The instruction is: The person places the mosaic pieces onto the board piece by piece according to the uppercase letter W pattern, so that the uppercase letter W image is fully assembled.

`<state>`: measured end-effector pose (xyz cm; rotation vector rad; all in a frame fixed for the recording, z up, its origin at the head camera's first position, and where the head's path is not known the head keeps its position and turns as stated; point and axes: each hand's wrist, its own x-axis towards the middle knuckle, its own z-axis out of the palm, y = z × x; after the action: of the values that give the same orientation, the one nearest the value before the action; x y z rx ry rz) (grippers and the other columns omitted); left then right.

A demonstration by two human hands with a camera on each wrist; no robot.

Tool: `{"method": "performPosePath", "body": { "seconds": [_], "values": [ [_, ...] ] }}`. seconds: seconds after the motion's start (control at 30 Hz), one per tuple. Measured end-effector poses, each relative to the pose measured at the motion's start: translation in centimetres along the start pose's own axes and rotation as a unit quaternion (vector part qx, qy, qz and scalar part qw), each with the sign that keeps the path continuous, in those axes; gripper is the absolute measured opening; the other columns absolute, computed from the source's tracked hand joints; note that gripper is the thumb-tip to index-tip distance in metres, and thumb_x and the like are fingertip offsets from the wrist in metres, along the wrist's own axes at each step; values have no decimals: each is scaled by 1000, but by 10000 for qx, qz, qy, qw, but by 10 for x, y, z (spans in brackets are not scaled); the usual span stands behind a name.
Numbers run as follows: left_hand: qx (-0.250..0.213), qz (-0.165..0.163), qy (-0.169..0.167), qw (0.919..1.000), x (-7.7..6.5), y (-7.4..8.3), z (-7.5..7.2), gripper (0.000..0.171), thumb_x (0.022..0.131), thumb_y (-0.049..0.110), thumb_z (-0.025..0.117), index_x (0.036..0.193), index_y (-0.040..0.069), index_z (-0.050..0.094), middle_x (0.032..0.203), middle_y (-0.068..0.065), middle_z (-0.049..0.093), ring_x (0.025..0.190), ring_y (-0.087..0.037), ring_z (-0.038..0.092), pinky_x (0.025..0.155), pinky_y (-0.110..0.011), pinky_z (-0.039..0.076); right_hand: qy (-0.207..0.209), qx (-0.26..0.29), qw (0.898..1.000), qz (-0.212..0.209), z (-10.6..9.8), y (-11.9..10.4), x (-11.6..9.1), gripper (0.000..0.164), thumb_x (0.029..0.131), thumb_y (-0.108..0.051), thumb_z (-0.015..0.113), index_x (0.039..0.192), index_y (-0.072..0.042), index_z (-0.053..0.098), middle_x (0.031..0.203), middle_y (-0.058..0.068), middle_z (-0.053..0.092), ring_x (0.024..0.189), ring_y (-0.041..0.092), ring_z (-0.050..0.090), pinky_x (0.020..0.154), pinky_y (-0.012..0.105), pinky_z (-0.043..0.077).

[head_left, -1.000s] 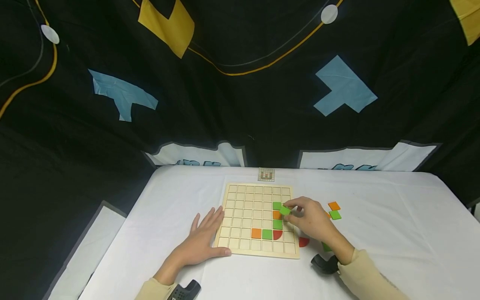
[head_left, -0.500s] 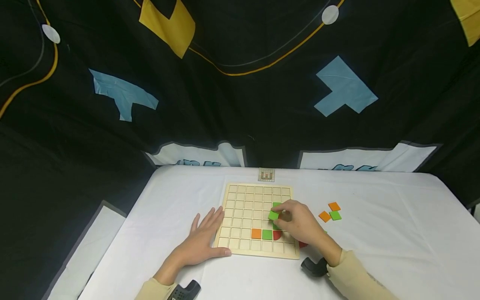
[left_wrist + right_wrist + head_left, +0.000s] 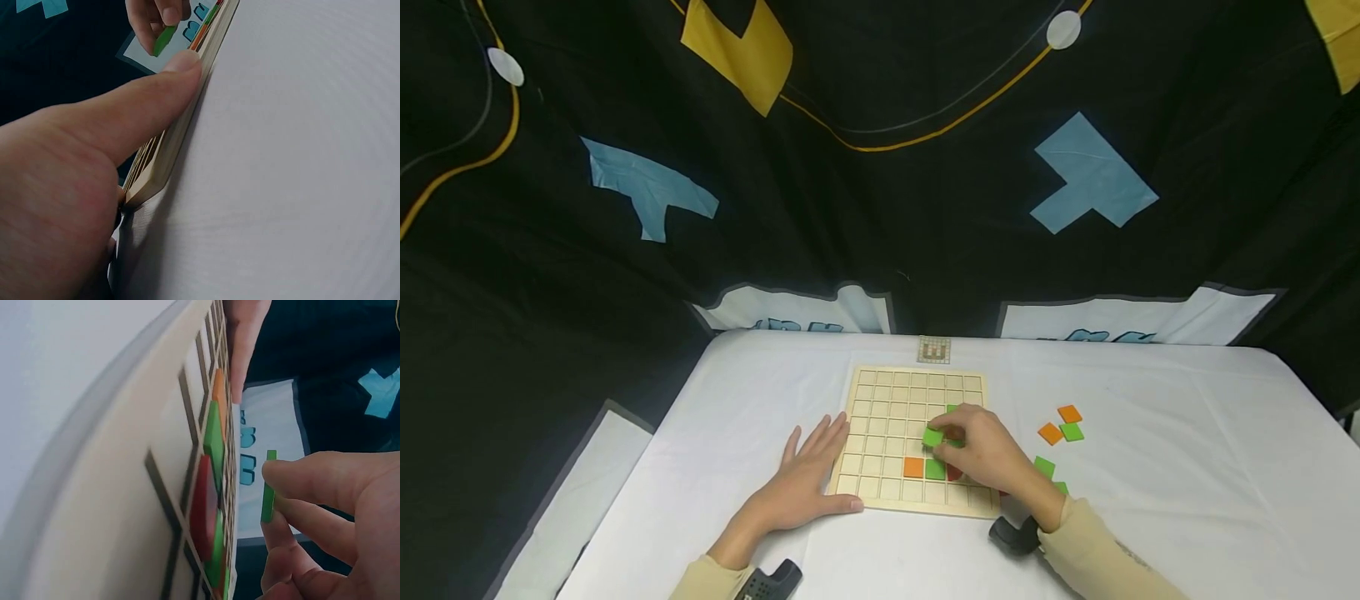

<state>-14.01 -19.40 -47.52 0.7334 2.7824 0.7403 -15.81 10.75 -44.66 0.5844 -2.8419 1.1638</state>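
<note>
A square wooden grid board (image 3: 880, 417) lies on the white table. My left hand (image 3: 805, 487) rests at its left side with fingers spread, thumb (image 3: 181, 69) on the near edge. Between thumb and fingers, my right hand (image 3: 981, 446) pinches a green square tile (image 3: 932, 437); in the right wrist view this green tile (image 3: 269, 487) is edge-on, above the board's surface. Set in the near rows are an orange tile (image 3: 913, 467), a green tile (image 3: 935, 470) and a red rounded piece (image 3: 203, 509). The right hand partly covers a column of tiles behind them.
Right of the board lie loose tiles: an orange one (image 3: 1070, 413), another orange one (image 3: 1050, 433), a green one (image 3: 1071, 432) and a nearer green one (image 3: 1044, 467). A small patterned card (image 3: 934, 350) lies beyond the board. A dark curtain (image 3: 880, 233) hangs behind the table.
My right hand has moved left and slightly nearer over the board, carrying the green tile from the right-hand columns. The left hand has stayed in place.
</note>
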Motion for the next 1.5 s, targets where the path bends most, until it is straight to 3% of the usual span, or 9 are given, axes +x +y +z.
{"method": "performPosePath", "body": {
  "seconds": [0.73,1.5],
  "values": [
    [67,-35,45,10000,1,3,-1,113,83,67,67,160,1,18,168,-11,10,154,-34,2,117,-63,-9,-200,-193,9995,-129,16,-5,9,25,81,-12,80,106,-12,78,105,-1,72,101,19,63,90,41,51],
    [73,-46,-34,10000,1,3,-2,113,83,67,68,160,0,17,169,-10,8,154,-34,1,117,-63,-10,-316,-234,9992,-108,19,-2,11,22,81,-9,80,103,-14,78,108,0,72,102,19,62,90,42,51]
  ]
}}
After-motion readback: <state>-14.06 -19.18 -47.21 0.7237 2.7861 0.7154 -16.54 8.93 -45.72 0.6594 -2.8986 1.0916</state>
